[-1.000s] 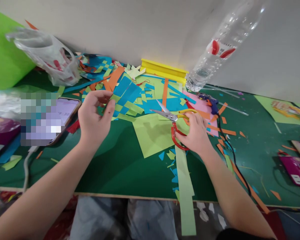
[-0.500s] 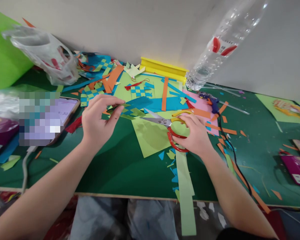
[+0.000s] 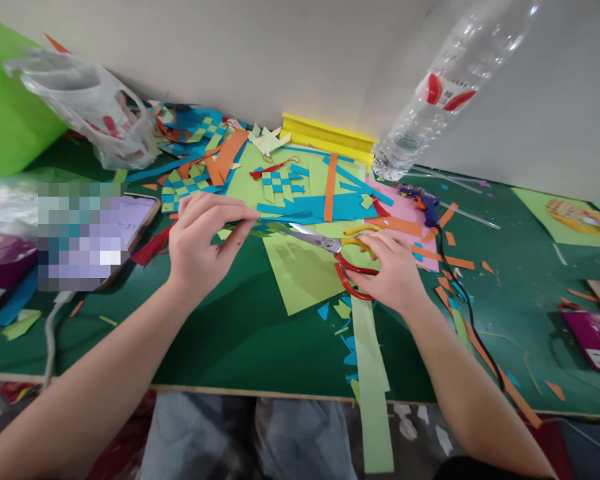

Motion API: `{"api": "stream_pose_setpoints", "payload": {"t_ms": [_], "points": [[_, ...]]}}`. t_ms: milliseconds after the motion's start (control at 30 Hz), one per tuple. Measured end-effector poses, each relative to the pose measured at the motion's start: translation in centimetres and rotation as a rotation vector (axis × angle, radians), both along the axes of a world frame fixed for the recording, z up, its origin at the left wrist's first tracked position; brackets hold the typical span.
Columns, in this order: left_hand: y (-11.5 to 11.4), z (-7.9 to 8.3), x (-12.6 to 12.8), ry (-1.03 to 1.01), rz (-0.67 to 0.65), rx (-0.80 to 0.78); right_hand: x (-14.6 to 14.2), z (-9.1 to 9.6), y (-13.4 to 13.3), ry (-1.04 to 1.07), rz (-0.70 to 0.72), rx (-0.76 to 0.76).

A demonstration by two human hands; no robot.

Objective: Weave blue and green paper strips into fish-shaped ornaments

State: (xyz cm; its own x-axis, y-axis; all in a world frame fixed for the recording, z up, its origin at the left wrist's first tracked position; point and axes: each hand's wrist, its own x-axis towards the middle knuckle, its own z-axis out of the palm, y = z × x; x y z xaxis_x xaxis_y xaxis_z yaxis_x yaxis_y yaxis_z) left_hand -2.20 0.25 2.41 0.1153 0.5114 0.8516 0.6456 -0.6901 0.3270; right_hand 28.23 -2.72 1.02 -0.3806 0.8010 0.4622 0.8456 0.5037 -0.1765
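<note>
By the scissors [image 3: 327, 244] held in your right hand [image 3: 395, 272], woven paper [image 3: 274, 229] pinched in your left hand [image 3: 203, 237] has tilted nearly edge-on, seemingly aligned for cutting.

- the light is moderate and soft, and it seems to come from above.
- small white glints appear on the plastic bottle [image 3: 430, 107], and the steel of the scissors [image 3: 335, 246] shines a little.
- a soft shadow lies on the green tabletop [image 3: 260, 360] below the left hand [image 3: 207, 237].
- under the table edge it is dimmer.
- mosaic blocks hide much of the phone [image 3: 137, 212].
- the wide lens stretches things near the borders.
</note>
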Motion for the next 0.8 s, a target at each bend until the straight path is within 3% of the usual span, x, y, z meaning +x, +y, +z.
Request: {"api": "stream_pose_setpoints", "payload": {"t_ms": [800], "points": [[-0.17,0.05,-0.04,0.024,0.051,0.062,0.57,-0.26,0.22,-0.054,-0.012,0.084]]}}
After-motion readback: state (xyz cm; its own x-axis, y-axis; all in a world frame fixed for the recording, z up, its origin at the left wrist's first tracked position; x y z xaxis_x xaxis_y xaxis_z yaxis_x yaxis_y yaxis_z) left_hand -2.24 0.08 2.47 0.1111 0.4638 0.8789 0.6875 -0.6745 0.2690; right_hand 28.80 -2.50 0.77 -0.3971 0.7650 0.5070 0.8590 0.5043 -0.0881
